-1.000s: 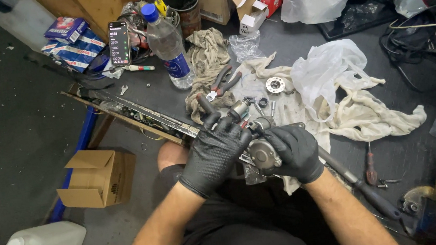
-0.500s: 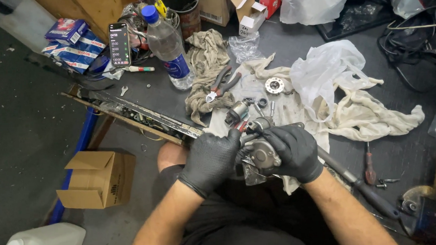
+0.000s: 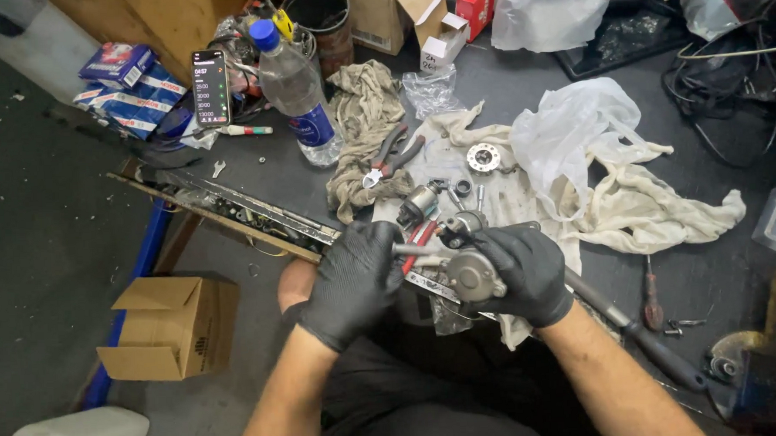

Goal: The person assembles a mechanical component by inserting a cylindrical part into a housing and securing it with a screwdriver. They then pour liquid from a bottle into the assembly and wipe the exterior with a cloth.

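Note:
Both hands wear black gloves at the workbench's front edge. My right hand (image 3: 523, 271) is wrapped around a round grey metal motor part (image 3: 471, 275), held just over the edge. My left hand (image 3: 356, 276) is closed on a short metal shaft (image 3: 411, 250) that points into that part; a red-handled tool (image 3: 421, 237) lies right behind it. Past my hands, on a dirty white cloth (image 3: 640, 203), lie a small cylindrical part (image 3: 418, 204), a ring (image 3: 462, 187) and a round toothed disc (image 3: 483, 157).
Red-handled pliers (image 3: 391, 157) rest on a beige rag (image 3: 362, 114). A plastic water bottle (image 3: 293, 91) and a phone (image 3: 209, 86) stand at the back left. A long black bar (image 3: 637, 333) and a screwdriver (image 3: 651, 289) lie right. A cardboard box (image 3: 170, 328) sits on the floor.
My left hand has drawn slightly left and now grips the shaft end, and the motor part has turned a little in my right hand. The rest has not moved.

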